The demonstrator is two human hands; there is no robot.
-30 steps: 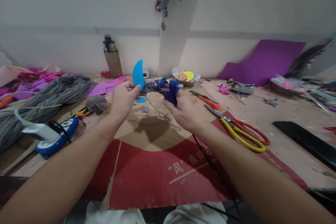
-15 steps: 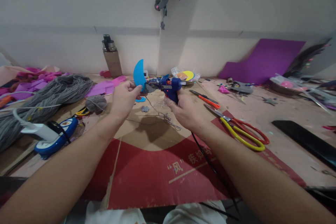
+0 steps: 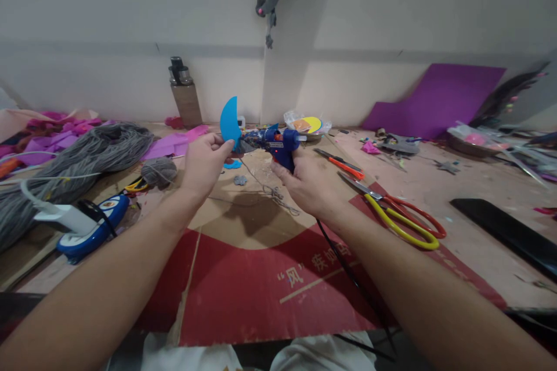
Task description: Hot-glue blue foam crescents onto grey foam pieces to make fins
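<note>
The blue crescent (image 3: 228,120) is pinched near its lower end by the left fingers (image 3: 227,148), the glue gun (image 3: 285,153) being clasped in the right fingers (image 3: 285,175).

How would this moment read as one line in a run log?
left hand: holds blue crescent | right hand: holds glue gun, pointed towards crescent | right of hands: red-and-yellow scissors

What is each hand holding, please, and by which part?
The left hand pinches the blue crescent near its lower end; the right hand grips the blue glue gun by its handle.
</note>
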